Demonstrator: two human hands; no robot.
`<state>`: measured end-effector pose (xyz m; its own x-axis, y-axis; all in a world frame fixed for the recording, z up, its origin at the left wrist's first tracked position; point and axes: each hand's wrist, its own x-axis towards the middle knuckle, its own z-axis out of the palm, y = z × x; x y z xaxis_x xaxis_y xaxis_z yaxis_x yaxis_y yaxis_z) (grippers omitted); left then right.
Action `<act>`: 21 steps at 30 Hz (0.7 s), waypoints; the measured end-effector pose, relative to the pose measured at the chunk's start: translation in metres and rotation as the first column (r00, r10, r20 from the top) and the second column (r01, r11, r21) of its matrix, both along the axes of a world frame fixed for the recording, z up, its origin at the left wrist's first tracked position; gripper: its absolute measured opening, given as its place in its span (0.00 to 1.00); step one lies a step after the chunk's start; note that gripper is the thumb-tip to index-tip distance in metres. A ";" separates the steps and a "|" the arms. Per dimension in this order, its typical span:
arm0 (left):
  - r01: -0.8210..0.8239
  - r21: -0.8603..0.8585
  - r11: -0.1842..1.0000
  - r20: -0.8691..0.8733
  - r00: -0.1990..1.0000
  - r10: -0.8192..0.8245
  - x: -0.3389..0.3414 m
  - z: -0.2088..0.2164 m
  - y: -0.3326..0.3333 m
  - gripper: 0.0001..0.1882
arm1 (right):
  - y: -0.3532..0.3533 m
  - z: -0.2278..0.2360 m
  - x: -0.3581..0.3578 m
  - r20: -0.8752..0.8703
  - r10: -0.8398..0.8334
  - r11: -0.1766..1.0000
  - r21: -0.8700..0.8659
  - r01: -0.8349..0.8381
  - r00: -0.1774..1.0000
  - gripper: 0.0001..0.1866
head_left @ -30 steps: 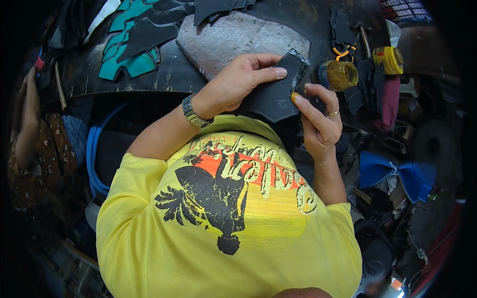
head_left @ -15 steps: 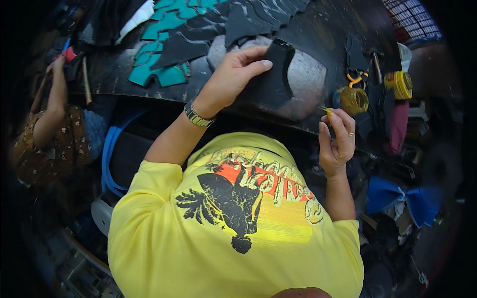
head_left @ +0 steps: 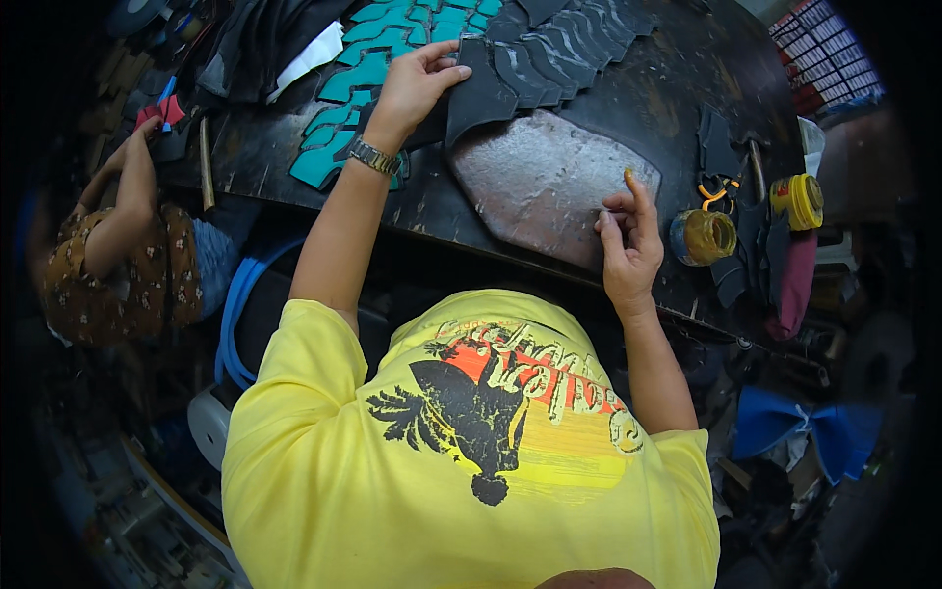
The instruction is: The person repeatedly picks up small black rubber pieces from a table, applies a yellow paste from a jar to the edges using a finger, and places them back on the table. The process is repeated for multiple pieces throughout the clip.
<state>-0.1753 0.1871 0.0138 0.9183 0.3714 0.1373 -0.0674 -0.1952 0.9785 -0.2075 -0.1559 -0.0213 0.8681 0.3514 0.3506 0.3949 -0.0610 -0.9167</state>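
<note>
My left hand (head_left: 417, 90) is closed in a pinch on the edge of a black cut piece (head_left: 482, 88) at the near end of an overlapping row of similar black pieces (head_left: 574, 51). These have pale streaks along their edges. My right hand (head_left: 633, 240) hovers over the right edge of a grey, worn slab (head_left: 549, 182). Its index finger points up with yellow-brown paste on the tip; the other fingers are loosely curled, and I see nothing held in them. An opened jar (head_left: 705, 239) smeared with similar paste lies right of that hand.
Teal cut pieces (head_left: 368, 69) lie in rows at the left of the dark table (head_left: 677, 108). Orange-handled scissors (head_left: 718, 191), a yellow container (head_left: 797, 201) and black scraps (head_left: 714, 142) sit at the right. At far left, another person's hands (head_left: 147, 133) hold something red and blue.
My left hand has carried the black piece from over the slab up and left to the row. My right hand has shifted slightly left, its index finger now stretched upward.
</note>
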 end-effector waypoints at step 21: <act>0.336 0.745 0.576 -0.015 0.872 -0.490 0.106 0.002 -0.207 0.24 | -0.035 0.034 -0.016 0.422 -0.013 1.000 -0.004 0.017 0.906 0.29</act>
